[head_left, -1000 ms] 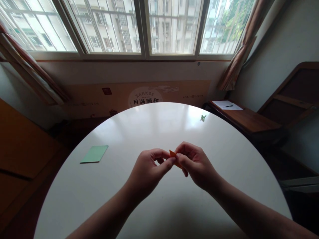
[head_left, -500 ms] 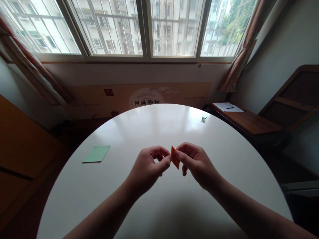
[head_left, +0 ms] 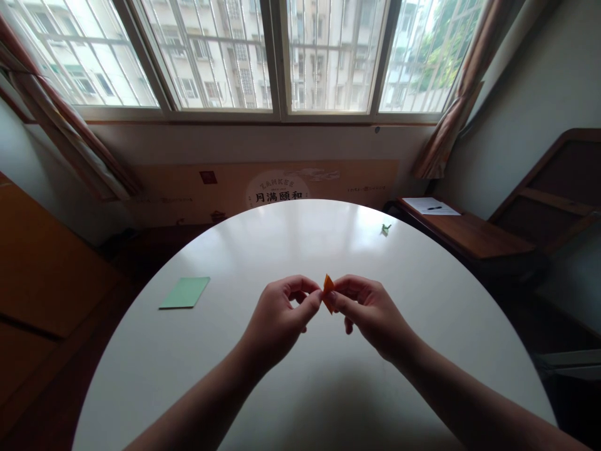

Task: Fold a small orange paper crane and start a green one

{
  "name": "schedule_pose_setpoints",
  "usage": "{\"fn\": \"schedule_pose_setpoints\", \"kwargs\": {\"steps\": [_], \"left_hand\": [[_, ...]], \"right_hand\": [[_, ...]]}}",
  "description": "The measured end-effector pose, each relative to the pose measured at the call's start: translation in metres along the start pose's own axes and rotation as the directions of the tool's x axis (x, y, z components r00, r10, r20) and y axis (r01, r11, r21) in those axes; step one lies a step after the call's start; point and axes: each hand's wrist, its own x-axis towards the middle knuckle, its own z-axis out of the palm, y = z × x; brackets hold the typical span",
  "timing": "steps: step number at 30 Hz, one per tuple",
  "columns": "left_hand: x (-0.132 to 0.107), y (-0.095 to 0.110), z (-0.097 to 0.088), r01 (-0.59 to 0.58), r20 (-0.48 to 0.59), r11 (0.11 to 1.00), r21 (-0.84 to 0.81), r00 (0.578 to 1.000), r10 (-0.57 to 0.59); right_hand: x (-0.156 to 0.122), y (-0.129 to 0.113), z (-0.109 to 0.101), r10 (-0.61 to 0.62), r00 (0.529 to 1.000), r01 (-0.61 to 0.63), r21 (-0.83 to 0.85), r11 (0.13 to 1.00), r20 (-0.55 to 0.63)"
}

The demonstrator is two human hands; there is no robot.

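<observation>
A small folded piece of orange paper (head_left: 328, 285) is held up above the white round table (head_left: 263, 250). My left hand (head_left: 287, 313) pinches its left edge between thumb and forefinger. From the other side, the thumb and fingers of my right hand (head_left: 369, 307) close on the same paper, the thumb lying across its face. Part of the paper is hidden behind the fingertips. To the left on the table lies a green stack of square paper (head_left: 184, 292). A small green folded paper figure, bird-like in shape (head_left: 385, 230), rests near the table's far right edge.
Beyond the table's right edge, a wooden chair seat (head_left: 488, 235) bears a white sheet of paper (head_left: 425, 206) with a dark pen (head_left: 434, 208) on it. A printed banner (head_left: 347, 181) runs along the wall under the barred window. Orange-brown furniture (head_left: 42, 263) stands at the left.
The orange paper has bent and its outline is narrower at the lower tip. My right thumb has shifted slightly along it. The whole view has tilted a little.
</observation>
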Motion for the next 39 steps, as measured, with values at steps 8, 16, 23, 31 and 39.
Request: {"fn": "schedule_pose_setpoints", "kwargs": {"steps": [8, 16, 23, 31, 39], "left_hand": [[0.0024, -0.0002, 0.0005, 0.120, 0.073, 0.948, -0.294, 0.992, -0.103], [0.0028, -0.0040, 0.0026, 0.141, 0.100, 0.926, -0.349, 0.989, -0.112], [0.0035, -0.0034, 0.0025, 0.146, 0.097, 0.927, -0.346, 0.988, -0.119], [0.0034, -0.0022, -0.0001, 0.078, 0.043, 0.955, -0.287, 0.997, -0.068], [-0.0026, 0.0008, -0.0019, -0.114, -0.028, 0.991, -0.071, 0.993, 0.113]], "right_hand": [[0.0000, -0.0014, -0.0002, 0.057, 0.998, -0.060, 0.205, 0.977, 0.020], [-0.0010, -0.0009, -0.0004, -0.025, 1.000, 0.023, 0.162, 0.987, 0.010], [-0.0010, -0.0005, -0.0001, 0.015, 1.000, -0.017, 0.206, 0.978, 0.011], [0.0009, -0.0012, -0.0034, 0.150, 0.985, -0.169, 0.277, 0.946, 0.088], [-0.0008, -0.0035, -0.0033, 0.095, 0.995, -0.102, 0.190, 0.977, 0.042]]}}
